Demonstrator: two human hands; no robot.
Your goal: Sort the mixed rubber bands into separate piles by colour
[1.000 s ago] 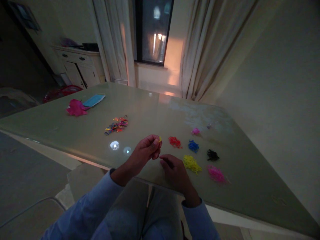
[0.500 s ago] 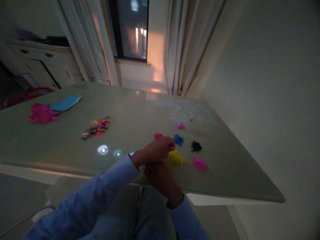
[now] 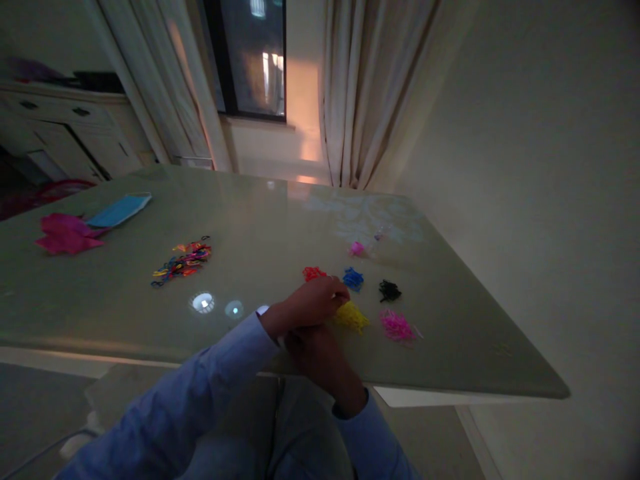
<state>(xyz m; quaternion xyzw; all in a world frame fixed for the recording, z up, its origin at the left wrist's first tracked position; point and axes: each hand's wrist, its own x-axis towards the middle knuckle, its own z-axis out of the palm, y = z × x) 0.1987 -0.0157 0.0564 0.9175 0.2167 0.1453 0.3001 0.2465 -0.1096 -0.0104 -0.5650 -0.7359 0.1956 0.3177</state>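
Note:
My left hand reaches in from the left, just above the table beside a pile of yellow small bands. Its fingers are bent together; anything between them is too small to make out. Below and partly behind the left wrist is my right hand, its fingers curled in shadow and partly hidden. Around them lie piles of red bands, blue bands, black bands and pink bands. A smaller pink clump sits farther back.
A mixed-colour heap of bands lies left of the hands on the glossy table. Farther left are a blue face mask and a crumpled pink piece. The table's front edge runs under my forearms; a wall stands at right.
The view has turned slightly, so the table items sit farther left in the picture. Both hands stay close together in nearly the same pose, the left one still beside the yellow pile.

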